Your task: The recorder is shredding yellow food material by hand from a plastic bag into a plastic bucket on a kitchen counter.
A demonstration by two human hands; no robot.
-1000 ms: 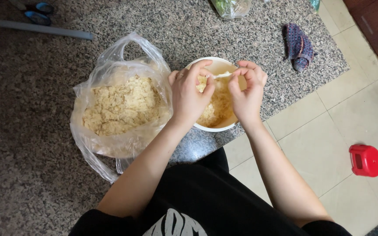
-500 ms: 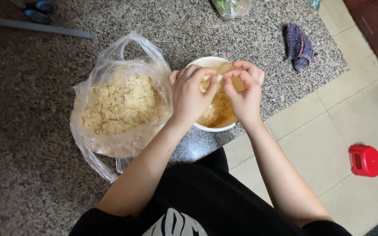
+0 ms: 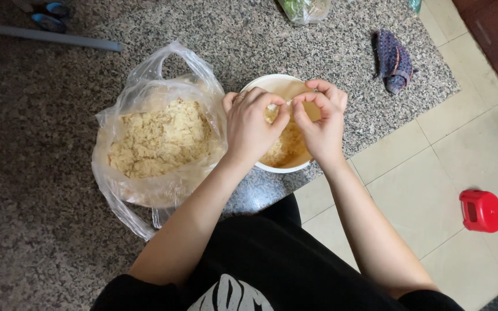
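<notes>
Fingertips of both hands meet over the middle of the bowl, pinching a small pale piece [image 3: 288,107] between them; what exactly the piece is cannot be told, too small. Left hand [image 3: 253,128] curled, thumb and forefinger closed on the piece, a ring on one finger, back of the hand up. Right hand [image 3: 320,120] curled the same way, thumb and forefinger closed on the piece from the other side, other fingers bent above it. Thumbs nearly touching.

Directly under the hands: white round bowl [image 3: 273,86], sitting on the counter near its front edge, holding a yellowish crumbly mix [image 3: 286,147] against a tan inside. Hands hide much of the bowl's contents.

Just left of the bowl, touching it: clear plastic bag [image 3: 145,98], open at the top, handles up, with a heap of pale yellow crumbs [image 3: 159,138] inside.

All on a speckled grey granite counter [image 3: 41,190]. Far back left, a long grey bar [image 3: 59,38] lying flat. Back middle edge, another clear bag with something green [image 3: 304,8], cropped. Right side of the counter, a crumpled blue-purple cloth [image 3: 393,60], well apart from the bowl.

Beige tile floor [image 3: 433,190] to the right, small red plastic box [image 3: 481,211] on it. Person wears a black top [image 3: 272,265].
</notes>
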